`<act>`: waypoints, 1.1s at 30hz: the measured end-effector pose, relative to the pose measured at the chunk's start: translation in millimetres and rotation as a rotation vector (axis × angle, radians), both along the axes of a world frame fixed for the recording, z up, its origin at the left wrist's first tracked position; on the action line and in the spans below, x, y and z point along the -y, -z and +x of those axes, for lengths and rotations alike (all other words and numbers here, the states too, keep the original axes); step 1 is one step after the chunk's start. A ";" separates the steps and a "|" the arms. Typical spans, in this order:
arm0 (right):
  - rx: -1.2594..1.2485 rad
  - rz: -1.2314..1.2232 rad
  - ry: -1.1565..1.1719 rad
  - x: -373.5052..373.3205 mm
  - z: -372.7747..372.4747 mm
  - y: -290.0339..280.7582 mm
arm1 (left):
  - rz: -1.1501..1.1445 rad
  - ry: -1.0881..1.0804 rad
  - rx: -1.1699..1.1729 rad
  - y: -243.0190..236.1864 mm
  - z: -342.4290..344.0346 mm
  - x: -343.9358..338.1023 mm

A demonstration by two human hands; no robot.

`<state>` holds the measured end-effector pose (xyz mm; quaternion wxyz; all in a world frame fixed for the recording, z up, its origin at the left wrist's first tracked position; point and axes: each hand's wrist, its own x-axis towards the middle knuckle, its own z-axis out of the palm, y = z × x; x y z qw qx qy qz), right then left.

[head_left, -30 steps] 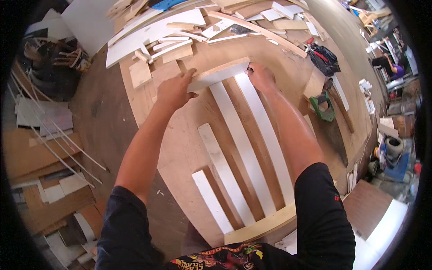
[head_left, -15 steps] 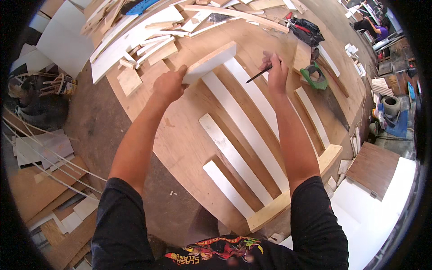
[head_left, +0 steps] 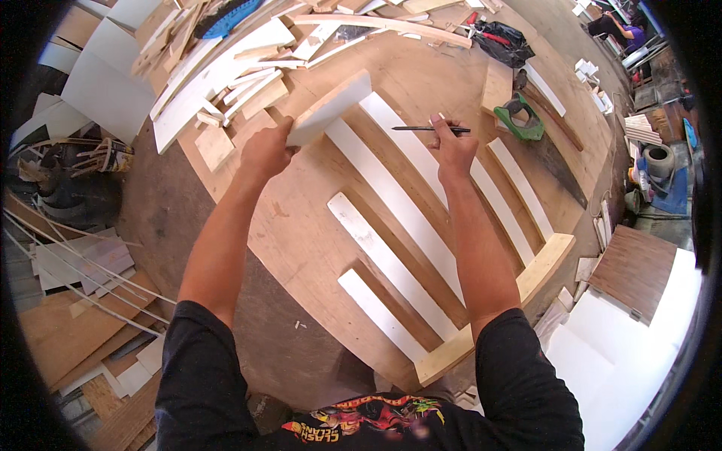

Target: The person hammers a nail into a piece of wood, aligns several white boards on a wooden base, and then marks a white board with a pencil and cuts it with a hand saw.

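My left hand (head_left: pixel 267 152) grips the near end of a short white-faced board (head_left: pixel 331 109), tilted on edge above the far ends of the slats. In my right hand (head_left: pixel 455 150) is a dark pencil (head_left: pixel 412 128), held between the fingers and pointing left. Several white slats (head_left: pixel 398 203) lie side by side, running from a pale wooden crosspiece (head_left: pixel 444 357) away from me. Their lengths differ, the shortest white slat (head_left: pixel 382 316) being at the left. My right forearm covers part of the middle slats.
White and bare offcuts (head_left: pixel 248 83) are heaped at the far left of the plywood tabletop (head_left: pixel 293 248). A green-handled saw (head_left: pixel 520 120) lies at the right, near a black plastic bag (head_left: pixel 502 43). A person (head_left: pixel 626 34) sits at the far right. Sheets and scraps (head_left: pixel 83 331) cover the left floor.
The pencil has turned from slanting down-left to nearly level. My left hand and its board have shifted slightly left, while my right hand is a little lower.
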<state>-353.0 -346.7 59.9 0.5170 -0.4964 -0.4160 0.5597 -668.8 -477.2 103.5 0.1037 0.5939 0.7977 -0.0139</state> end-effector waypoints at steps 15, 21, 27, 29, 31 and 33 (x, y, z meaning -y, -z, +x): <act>-0.005 0.000 -0.058 31.8 -11.8 31.5 | -0.003 0.026 -0.016 -9.1 5.0 -10.5; 0.035 0.012 -0.046 31.1 -11.4 34.5 | 0.008 0.049 0.002 -3.5 8.9 -11.2; 0.026 -0.004 -0.061 31.8 -12.1 33.7 | 0.016 0.058 0.004 -3.0 7.5 -10.3; 0.029 0.023 -0.045 31.8 -12.0 34.0 | 0.010 0.066 -0.001 -1.9 6.3 -11.0; 0.022 0.016 -0.042 32.2 -12.4 33.7 | 0.017 0.068 -0.006 -0.8 5.8 -9.6; 0.016 0.010 -0.040 32.2 -11.9 32.8 | 0.025 0.070 -0.011 -0.6 5.9 -9.4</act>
